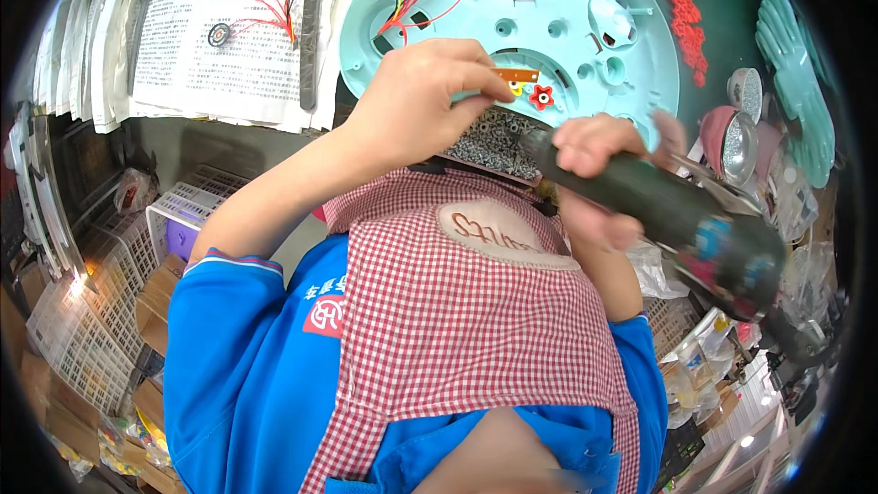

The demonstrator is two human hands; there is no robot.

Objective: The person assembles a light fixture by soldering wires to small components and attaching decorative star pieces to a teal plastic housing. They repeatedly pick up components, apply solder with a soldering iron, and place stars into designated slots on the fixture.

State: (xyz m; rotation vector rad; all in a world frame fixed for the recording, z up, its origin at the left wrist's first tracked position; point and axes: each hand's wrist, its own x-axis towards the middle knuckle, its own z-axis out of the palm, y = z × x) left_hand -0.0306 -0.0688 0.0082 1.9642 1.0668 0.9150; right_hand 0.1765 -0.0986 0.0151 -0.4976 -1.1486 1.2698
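My right hand [599, 169] is wrapped round a dark electric screwdriver [668, 206], blurred by motion, its tip end pointing left over a tray of small screws [494, 142]. My left hand [430, 91] is closed, thumb and forefinger bent together just above the screws. What it pinches, if anything, is hidden. Beside those fingertips a narrow brown circuit board [518, 75] lies on a large light-blue plastic shell [439, 46]. A red star-shaped piece [541, 97] and a partly covered yellow piece [516, 89] sit next to the board.
To the left, a stack of printed paper sheets [210, 73] carries red wires, a small board and a round black part [219, 34]. Red pieces [672, 0] are heaped at the far right, near teal plastic parts [796, 73]. White plastic crates [91, 329] stand at lower left.
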